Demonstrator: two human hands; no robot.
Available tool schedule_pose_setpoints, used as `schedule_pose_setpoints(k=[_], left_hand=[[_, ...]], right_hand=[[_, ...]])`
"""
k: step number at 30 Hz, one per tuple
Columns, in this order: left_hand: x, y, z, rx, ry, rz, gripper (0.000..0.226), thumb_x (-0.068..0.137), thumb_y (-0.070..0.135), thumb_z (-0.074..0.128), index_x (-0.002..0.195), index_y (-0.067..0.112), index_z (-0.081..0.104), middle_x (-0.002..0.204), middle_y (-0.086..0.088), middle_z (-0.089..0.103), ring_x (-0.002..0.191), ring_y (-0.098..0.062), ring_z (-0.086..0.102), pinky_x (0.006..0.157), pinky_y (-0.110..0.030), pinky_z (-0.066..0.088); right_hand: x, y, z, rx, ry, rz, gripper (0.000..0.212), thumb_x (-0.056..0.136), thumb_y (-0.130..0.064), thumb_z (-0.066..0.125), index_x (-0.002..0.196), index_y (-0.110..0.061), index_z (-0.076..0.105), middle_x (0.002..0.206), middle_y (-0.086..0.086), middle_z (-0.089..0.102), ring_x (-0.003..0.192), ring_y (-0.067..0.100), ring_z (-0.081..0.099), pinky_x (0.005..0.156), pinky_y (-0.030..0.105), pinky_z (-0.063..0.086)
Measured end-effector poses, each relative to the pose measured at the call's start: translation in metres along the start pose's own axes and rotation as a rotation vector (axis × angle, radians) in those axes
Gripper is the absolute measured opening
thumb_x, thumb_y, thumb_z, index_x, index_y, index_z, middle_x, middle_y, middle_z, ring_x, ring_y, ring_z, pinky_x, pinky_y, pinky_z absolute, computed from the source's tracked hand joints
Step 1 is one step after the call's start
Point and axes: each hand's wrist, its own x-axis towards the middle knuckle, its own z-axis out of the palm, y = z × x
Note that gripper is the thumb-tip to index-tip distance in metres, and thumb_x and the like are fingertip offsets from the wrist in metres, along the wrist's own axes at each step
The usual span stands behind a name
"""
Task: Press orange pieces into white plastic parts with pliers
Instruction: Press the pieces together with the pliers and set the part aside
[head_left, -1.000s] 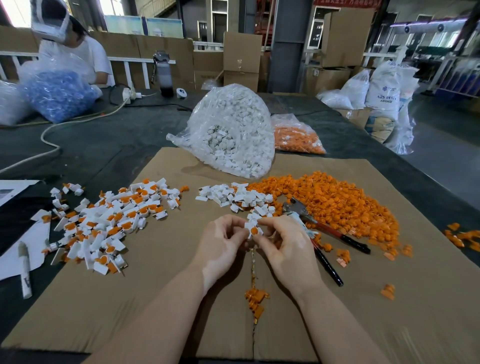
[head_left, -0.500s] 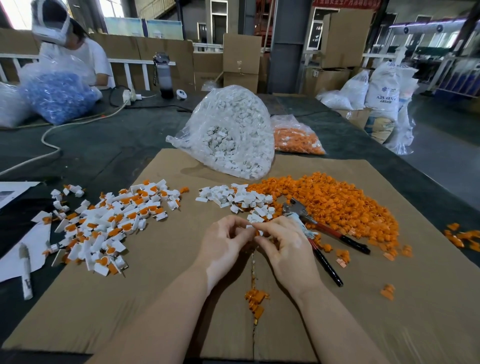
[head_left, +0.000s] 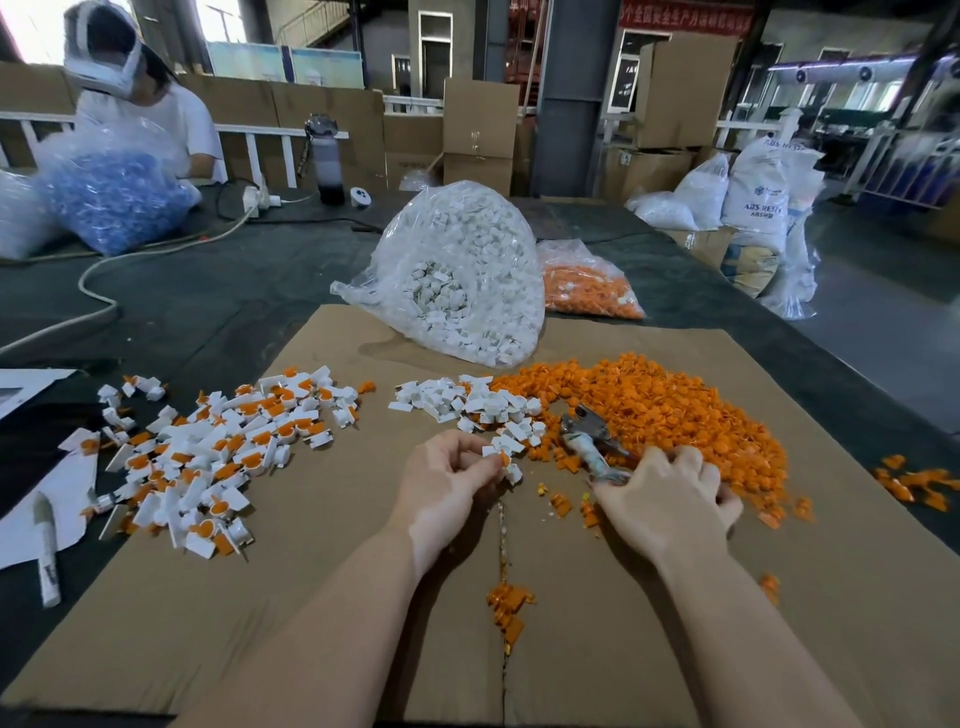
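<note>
While left hand (head_left: 447, 480) pinches white part (head_left: 511, 472), right hand (head_left: 667, 501) grips pliers (head_left: 592, 441); handles hidden.

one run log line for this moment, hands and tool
left hand: pinches white part with orange piece | right hand: grips pliers | stage: pressing not yet begun

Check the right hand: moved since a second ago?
Yes. The right hand left the left hand and went right onto the pliers, beside the orange pile.
</note>
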Motion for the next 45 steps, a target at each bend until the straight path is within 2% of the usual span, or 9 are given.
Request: schedule_pose_setpoints(k=[2,6,12,17,20,24,32,39,45], left_hand=[[0.000,0.000,0.000,-0.022,0.000,-0.019,0.009,0.086,0.013,0.066,0.093,0.008,0.064,0.069,-0.004,0.067,0.058,-0.003,0.060,0.055,-0.012,0.048],[0.000,0.003,-0.001,-0.091,0.020,-0.046,0.012,0.085,0.009,0.065,0.095,0.004,0.063,0.058,0.005,0.066,0.053,0.003,0.061,0.048,-0.008,0.043],[-0.003,0.009,-0.001,-0.197,0.011,-0.094,0.012,0.086,0.004,0.063,0.097,-0.001,0.061,0.055,0.003,0.066,0.049,0.000,0.061,0.045,-0.011,0.045],[-0.002,0.014,-0.001,-0.339,0.015,-0.148,0.007,0.087,0.000,0.060,0.094,-0.002,0.060,0.060,-0.006,0.063,0.046,-0.004,0.059,0.043,-0.015,0.046],[0.001,0.012,0.000,-0.378,0.027,-0.160,0.005,0.087,0.000,0.060,0.091,0.000,0.058,0.068,-0.013,0.060,0.047,-0.008,0.056,0.046,-0.017,0.047],[0.003,0.009,0.001,-0.421,0.057,-0.166,0.005,0.086,-0.002,0.061,0.087,0.001,0.057,0.068,-0.013,0.060,0.048,-0.008,0.058,0.049,-0.019,0.051],[0.006,0.011,0.001,-0.413,0.073,-0.193,0.008,0.087,-0.002,0.059,0.094,-0.005,0.056,0.063,-0.011,0.059,0.044,-0.006,0.057,0.043,-0.017,0.048],[0.006,0.013,0.003,-0.425,0.105,-0.209,0.006,0.089,-0.004,0.055,0.095,-0.006,0.056,0.062,-0.011,0.056,0.039,-0.003,0.053,0.041,-0.015,0.045],[0.005,0.014,0.001,-0.448,0.085,-0.237,0.011,0.090,-0.004,0.052,0.100,-0.007,0.055,0.066,-0.011,0.056,0.040,-0.003,0.053,0.041,-0.015,0.046]], right_hand=[[0.004,0.001,-0.002,-0.050,-0.051,-0.017,0.039,0.084,-0.046,0.050,0.112,-0.018,0.049,0.131,0.009,0.035,0.123,0.028,0.030,0.105,0.048,0.021],[0.007,-0.001,-0.001,-0.136,0.027,-0.074,0.042,0.085,-0.050,0.050,0.114,-0.019,0.049,0.124,0.009,0.038,0.116,0.027,0.034,0.098,0.044,0.027],[0.007,-0.002,-0.006,-0.050,-0.006,-0.130,0.035,0.090,-0.044,0.047,0.112,-0.017,0.045,0.119,0.007,0.051,0.113,0.028,0.045,0.096,0.042,0.031],[0.000,-0.008,-0.012,0.020,0.047,-0.275,0.031,0.093,-0.040,0.044,0.107,-0.013,0.050,0.111,0.006,0.051,0.100,0.027,0.051,0.082,0.034,0.039],[-0.007,-0.018,-0.021,0.228,-0.136,-0.350,0.027,0.092,-0.037,0.045,0.093,-0.013,0.056,0.094,0.005,0.053,0.082,0.023,0.053,0.066,0.030,0.037],[-0.018,-0.027,-0.033,0.499,-0.488,-0.353,0.028,0.091,-0.032,0.049,0.071,-0.013,0.055,0.061,0.004,0.043,0.050,0.015,0.038,0.055,0.029,0.027],[-0.022,-0.031,-0.042,0.513,-0.657,-0.359,0.032,0.094,-0.029,0.045,0.064,-0.017,0.046,0.044,-0.008,0.036,0.038,0.010,0.029,0.046,0.026,0.022],[-0.026,-0.035,-0.039,0.465,-0.674,-0.387,0.019,0.091,-0.025,0.044,0.076,-0.013,0.048,0.064,0.005,0.044,0.055,0.018,0.039,0.057,0.032,0.029],[-0.029,-0.042,-0.034,0.381,-0.579,-0.403,0.020,0.090,-0.023,0.049,0.073,-0.017,0.042,0.068,0.002,0.044,0.056,0.015,0.039,0.053,0.025,0.030]])
